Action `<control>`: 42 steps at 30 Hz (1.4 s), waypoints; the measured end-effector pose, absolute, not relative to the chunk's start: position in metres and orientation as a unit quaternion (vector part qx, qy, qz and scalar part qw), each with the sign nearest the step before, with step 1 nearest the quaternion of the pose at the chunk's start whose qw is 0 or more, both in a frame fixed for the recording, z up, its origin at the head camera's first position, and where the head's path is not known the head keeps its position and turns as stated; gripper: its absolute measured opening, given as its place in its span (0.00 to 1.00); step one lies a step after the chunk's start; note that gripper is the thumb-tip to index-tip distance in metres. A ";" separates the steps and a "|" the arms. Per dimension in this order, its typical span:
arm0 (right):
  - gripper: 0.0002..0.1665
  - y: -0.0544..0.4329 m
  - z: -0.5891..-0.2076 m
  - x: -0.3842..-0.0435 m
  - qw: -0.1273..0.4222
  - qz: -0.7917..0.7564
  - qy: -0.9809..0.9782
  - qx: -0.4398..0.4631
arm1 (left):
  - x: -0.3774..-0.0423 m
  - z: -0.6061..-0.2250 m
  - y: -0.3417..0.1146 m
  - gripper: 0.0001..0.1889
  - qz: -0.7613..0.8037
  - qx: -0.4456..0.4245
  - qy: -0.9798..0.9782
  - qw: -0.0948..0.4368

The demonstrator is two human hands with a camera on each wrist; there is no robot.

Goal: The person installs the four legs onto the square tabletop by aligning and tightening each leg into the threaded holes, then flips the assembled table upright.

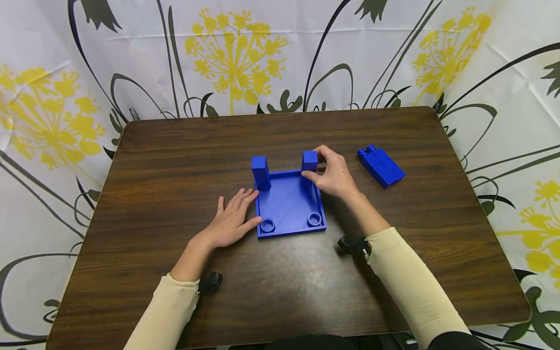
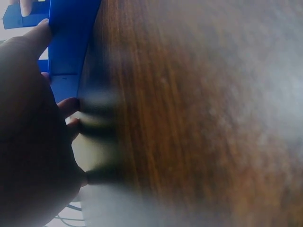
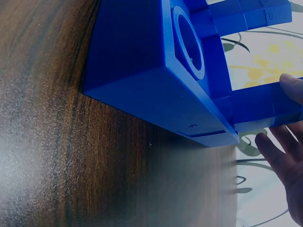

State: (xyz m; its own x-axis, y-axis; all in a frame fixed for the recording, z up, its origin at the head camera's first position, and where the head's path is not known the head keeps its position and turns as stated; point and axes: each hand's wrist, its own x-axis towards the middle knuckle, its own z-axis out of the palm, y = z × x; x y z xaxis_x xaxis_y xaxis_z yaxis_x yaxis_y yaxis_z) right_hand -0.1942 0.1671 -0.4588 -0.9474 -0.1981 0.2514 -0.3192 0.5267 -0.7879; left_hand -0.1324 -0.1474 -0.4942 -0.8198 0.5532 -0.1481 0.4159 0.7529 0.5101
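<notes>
A blue square base (image 1: pixel 289 201) with a raised rim lies flat on the table, its two near corners bearing round sockets (image 1: pixel 314 219). Two blue posts stand upright at the far corners: a left post (image 1: pixel 260 173) and a right post (image 1: pixel 309 158). My right hand (image 1: pixel 336 176) pinches the right post between thumb and fingers; the right wrist view also shows this post (image 3: pixel 258 105) rising from the base (image 3: pixel 137 97). My left hand (image 1: pixel 228 224) lies with fingers extended against the base's left side, its thumb touching near the near-left socket (image 1: pixel 268 225).
Two more blue posts (image 1: pixel 381 165) lie side by side on the brown table (image 1: pixel 175 160), right of the base, their round pegs pointing away. A patterned white cloth (image 1: pixel 271 43) hangs behind the table's far edge. Each wrist wears a dark strap device.
</notes>
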 end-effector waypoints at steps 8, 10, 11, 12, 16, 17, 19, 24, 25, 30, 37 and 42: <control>0.26 0.165 -0.458 -0.192 0.069 0.456 -0.877 0.138 | -0.133 -0.494 -0.146 0.38 0.228 0.260 0.926 0.152; 0.25 0.165 -0.458 -0.192 0.071 0.450 -0.880 0.136 | -0.134 -0.498 -0.147 0.38 0.230 0.258 0.926 0.153; 0.25 0.165 -0.458 -0.192 0.073 0.447 -0.881 0.134 | -0.134 -0.499 -0.148 0.38 0.229 0.257 0.926 0.156; 0.25 0.164 -0.458 -0.191 0.074 0.446 -0.882 0.133 | -0.135 -0.500 -0.148 0.38 0.227 0.255 0.927 0.158; 0.25 0.163 -0.458 -0.190 0.076 0.440 -0.886 0.128 | -0.136 -0.501 -0.149 0.39 0.223 0.253 0.927 0.165; 0.26 0.163 -0.458 -0.190 0.076 0.439 -0.887 0.126 | -0.136 -0.501 -0.149 0.39 0.222 0.254 0.927 0.166; 0.26 0.163 -0.458 -0.190 0.075 0.440 -0.886 0.125 | -0.136 -0.502 -0.149 0.39 0.221 0.254 0.927 0.165; 0.26 0.163 -0.457 -0.190 0.071 0.443 -0.885 0.124 | -0.135 -0.501 -0.148 0.39 0.223 0.255 0.927 0.163; 0.26 0.163 -0.457 -0.190 0.071 0.442 -0.886 0.123 | -0.134 -0.500 -0.148 0.39 0.222 0.255 0.927 0.162; 0.26 0.163 -0.454 -0.189 0.072 0.435 -0.889 0.121 | -0.133 -0.495 -0.147 0.39 0.233 0.259 0.925 0.154; 0.25 0.163 -0.456 -0.190 0.078 0.435 -0.889 0.124 | -0.135 -0.498 -0.148 0.39 0.232 0.259 0.925 0.154; 0.25 0.163 -0.457 -0.188 0.085 0.428 -0.892 0.122 | -0.134 -0.498 -0.147 0.39 0.237 0.260 0.924 0.152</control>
